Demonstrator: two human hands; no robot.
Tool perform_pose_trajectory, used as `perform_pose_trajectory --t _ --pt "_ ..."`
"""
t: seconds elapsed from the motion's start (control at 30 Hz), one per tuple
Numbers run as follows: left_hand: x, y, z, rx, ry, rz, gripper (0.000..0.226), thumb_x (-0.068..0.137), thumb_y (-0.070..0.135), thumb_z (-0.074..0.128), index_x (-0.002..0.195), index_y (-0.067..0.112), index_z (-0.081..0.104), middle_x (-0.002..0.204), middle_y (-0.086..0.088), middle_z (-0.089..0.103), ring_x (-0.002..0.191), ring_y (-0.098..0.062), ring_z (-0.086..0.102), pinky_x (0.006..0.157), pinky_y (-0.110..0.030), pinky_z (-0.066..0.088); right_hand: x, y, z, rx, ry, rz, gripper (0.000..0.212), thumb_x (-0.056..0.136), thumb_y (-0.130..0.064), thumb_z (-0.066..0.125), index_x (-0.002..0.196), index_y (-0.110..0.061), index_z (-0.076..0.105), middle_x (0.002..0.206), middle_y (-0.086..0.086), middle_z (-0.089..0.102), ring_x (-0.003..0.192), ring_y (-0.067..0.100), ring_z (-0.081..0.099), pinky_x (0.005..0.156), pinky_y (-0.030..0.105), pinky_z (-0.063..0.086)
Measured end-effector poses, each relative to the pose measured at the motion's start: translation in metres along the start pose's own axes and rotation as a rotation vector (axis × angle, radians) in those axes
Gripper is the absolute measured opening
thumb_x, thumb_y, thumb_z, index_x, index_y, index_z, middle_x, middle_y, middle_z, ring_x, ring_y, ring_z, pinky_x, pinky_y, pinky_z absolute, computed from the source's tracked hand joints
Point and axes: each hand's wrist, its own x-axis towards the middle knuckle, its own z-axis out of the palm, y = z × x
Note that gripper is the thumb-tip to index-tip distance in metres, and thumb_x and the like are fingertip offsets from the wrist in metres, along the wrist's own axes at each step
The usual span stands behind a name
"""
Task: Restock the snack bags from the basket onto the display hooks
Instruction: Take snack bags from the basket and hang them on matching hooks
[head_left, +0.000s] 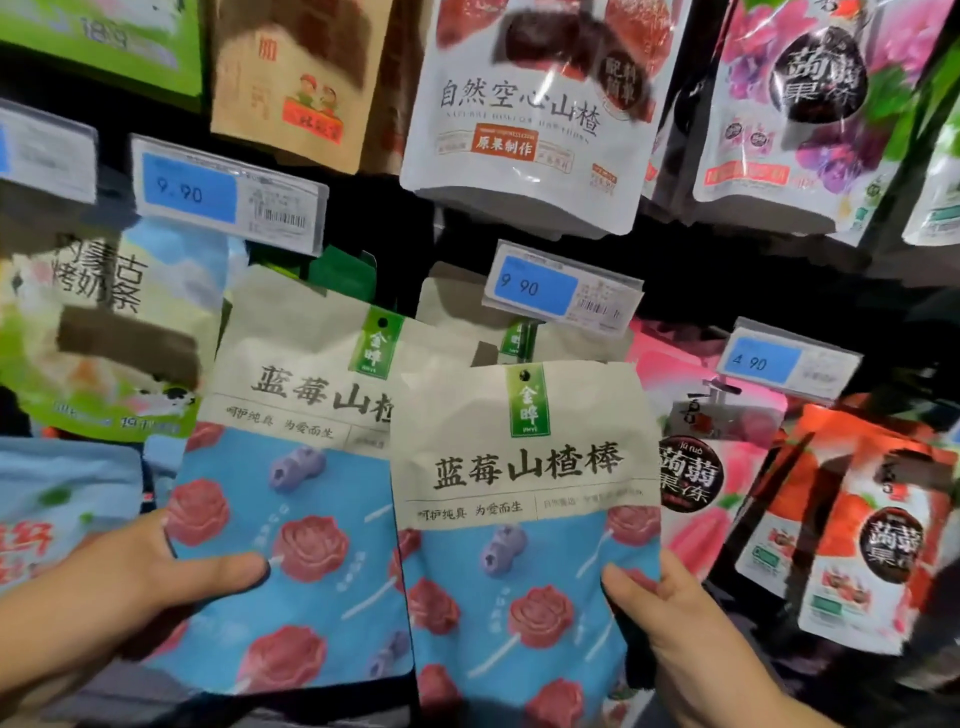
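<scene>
Dark display rack (727, 270) backing fills the frame, hung with glossy stand-up pouches and clear plastic price holders. At lower centre I see two flat, rectangular bags, matte beige above and smooth blue below, printed with rose-shaped sweets, each with a round hang hole in a green strip. The left hand (119, 587), at lower left, pinches the left blueberry hawthorn stick bag (301, 467), thumb flat on its front. The right hand (685, 639), at lower right, grips the right blueberry hawthorn stick bag (524, 519) by its right edge. This bag overlaps the other's right side. Both sit just in front of a matching hung bag (452, 296) under the 9.90 price tag (561, 291). A white hawthorn pouch (524, 114) hangs at upper centre.
</scene>
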Motion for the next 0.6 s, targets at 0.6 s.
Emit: perform_pose_trajectory --t 0.6 --pt "-0.002 -0.011 0.004 -0.094 -0.055 0.118 0.072 0.036 0.028 0.100 0.103 0.020 0.077 0.110 -0.016 0.073 0.098 -0.039 0.071 0.077 -0.056 0.058 0.007 -0.009 0.010 0.008 0.114 -0.202 0.037 0.082 -0.013 0.058 0.120 -0.016 0.061 0.111 0.007 0.075 0.098 0.025 0.073 0.076 0.039 0.062"
